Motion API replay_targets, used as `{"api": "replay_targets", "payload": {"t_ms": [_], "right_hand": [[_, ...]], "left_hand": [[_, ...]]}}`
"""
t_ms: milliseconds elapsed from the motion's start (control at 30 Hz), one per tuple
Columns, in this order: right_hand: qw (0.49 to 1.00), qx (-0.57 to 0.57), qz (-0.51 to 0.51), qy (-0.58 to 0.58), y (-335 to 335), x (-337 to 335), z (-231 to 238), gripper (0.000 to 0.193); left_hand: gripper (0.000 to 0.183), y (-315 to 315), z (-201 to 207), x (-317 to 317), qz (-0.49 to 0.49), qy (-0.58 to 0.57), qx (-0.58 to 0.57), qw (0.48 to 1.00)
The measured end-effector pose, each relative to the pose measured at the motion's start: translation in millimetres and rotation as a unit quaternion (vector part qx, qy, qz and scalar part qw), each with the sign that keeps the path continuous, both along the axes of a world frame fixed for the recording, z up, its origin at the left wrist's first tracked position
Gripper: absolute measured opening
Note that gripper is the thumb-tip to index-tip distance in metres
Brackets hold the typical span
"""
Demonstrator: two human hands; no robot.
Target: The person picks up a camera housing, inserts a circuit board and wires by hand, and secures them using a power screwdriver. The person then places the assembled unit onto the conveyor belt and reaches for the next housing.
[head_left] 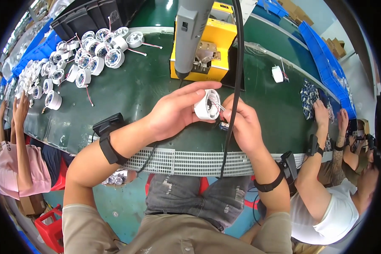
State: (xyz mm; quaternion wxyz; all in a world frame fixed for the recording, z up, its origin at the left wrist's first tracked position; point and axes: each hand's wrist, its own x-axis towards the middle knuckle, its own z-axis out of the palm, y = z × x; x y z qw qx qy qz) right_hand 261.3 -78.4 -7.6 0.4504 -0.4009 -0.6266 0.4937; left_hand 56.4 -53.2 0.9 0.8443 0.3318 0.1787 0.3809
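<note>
My left hand [171, 111] is closed round a white round plastic housing [202, 111], its open side turned to the right. Thin wires [216, 104] come out of the housing. Pinched together at that open side, the fingertips of my right hand [244, 123] hold these wires. A small blue circuit board [224, 125] shows just below the right fingertips; whether it hangs from the wires I cannot tell. Above my hands, a grey electric screwdriver [188, 40] points down in front of a yellow machine [222, 40] with metal parts.
Many white round housings [84, 61] with wires cover the left of the green table [131, 91]. A black cable [239, 55] hangs down past my right hand. One white part [277, 74] lies at right, near a pile of circuit boards [308, 99] that a co-worker's hand [321, 112] touches.
</note>
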Motion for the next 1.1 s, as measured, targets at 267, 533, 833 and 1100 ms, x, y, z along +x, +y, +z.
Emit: {"api": "replay_targets", "payload": {"t_ms": [267,533,833,1100], "right_hand": [[0.99,-0.102,0.043,0.091,-3.7,-4.3,5.4,0.015],[0.86,0.404,-0.186,-0.251,-3.5,4.1,17.5,0.019],[0.996,0.04,-0.036,0.065,-12.6,-13.7,12.2,0.019],[0.988,0.116,-0.102,-0.015,-11.5,-15.2,-2.6,0.018]], "left_hand": [[0.039,-3.5,-11.3,0.7,-0.013,0.044,0.111,0.993],[0.033,-1.0,-11.0,-1.5,0.061,-0.008,0.066,0.996],[0.034,-3.0,-17.5,3.5,-0.013,-0.072,0.092,0.993],[0.023,-6.8,-17.0,8.2,-0.021,-0.083,0.081,0.993]]}}
